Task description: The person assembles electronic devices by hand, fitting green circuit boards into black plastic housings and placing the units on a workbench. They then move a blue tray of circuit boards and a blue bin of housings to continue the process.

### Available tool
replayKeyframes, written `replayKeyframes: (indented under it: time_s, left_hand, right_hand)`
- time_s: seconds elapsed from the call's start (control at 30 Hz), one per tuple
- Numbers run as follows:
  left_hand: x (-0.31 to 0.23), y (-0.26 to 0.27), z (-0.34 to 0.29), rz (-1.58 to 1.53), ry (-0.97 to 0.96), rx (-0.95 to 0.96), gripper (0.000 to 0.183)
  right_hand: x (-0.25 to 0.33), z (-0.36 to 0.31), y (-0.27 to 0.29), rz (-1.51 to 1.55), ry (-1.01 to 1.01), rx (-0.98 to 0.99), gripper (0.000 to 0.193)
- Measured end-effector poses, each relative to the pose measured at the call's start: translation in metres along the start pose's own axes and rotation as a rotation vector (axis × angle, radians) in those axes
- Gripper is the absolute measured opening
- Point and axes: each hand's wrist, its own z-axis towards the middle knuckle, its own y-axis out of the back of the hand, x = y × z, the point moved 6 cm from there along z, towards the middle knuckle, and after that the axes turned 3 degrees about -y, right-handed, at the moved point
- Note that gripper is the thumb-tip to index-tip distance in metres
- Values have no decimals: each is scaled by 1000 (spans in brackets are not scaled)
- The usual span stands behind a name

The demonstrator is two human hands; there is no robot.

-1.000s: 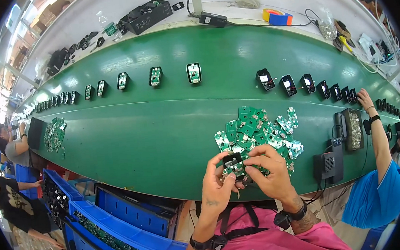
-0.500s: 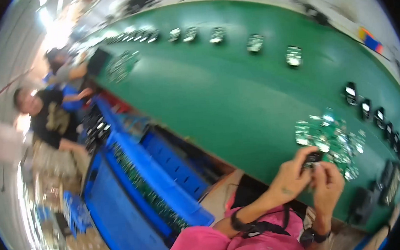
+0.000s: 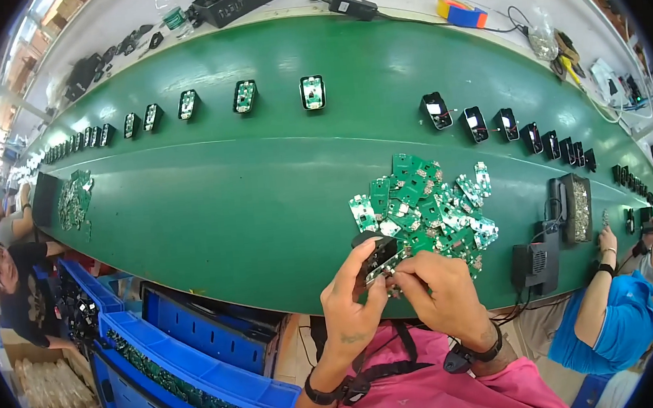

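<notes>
My left hand [image 3: 351,298] is closed around a small black plastic housing [image 3: 382,250], held tilted above the near edge of the table. A light-coloured part, perhaps a circuit board, shows along the housing's open side. My right hand [image 3: 447,296] pinches at that side with thumb and fingertips; what lies between them is too small to make out. Just beyond both hands spreads a loose pile of green circuit boards [image 3: 418,204]. Black housings with boards fitted [image 3: 312,93] stand in a row at the far left. Open black housings with wires [image 3: 436,111] line up on the right.
The green table [image 3: 211,205] has a black box-shaped device [image 3: 535,266] and a tray of small parts [image 3: 577,207] at right. Blue crates [image 3: 192,345] with boards stand at lower left. Co-workers sit at left, and another in a blue shirt [image 3: 608,320] at right.
The view has swung to the right and sharpened, so the table's contents sit farther left in the picture. Both hands stay at the black housing, whose open side now shows.
</notes>
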Motion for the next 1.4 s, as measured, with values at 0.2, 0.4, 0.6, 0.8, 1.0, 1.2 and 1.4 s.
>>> replayKeyframes:
  time_s: [0.2, 0.4, 0.6, 0.8, 1.0, 1.2, 1.4]
  left_hand:
    - [-4, -2, -4, 23, -9, 15, 45]
    - [-11, -6, 5, 215, -159, 142, 47]
    - [-19, 6, 6, 411, -191, 61, 49]
    - [3, -4, 2, 224, -265, -100, 55]
    - [29, 4, -8, -250, 209, -94, 59]
    - [21, 0, 2, -261, 237, 277, 71]
    - [25, 1, 6, -209, 69, 121, 68]
  right_hand:
    - [3, 1, 3, -14, -3, 73, 4]
    - [0, 6, 6, -112, -20, 150, 4]
    - [6, 12, -14, -206, 36, 143, 3]
    - [-11, 0, -25, -247, -4, 47, 8]
    - [-49, 5, -18, 42, -254, -170, 9]
    - [-85, 3, -18, 569, -443, -34, 8]
    - [-118, -12, -15, 463, -314, -132, 13]
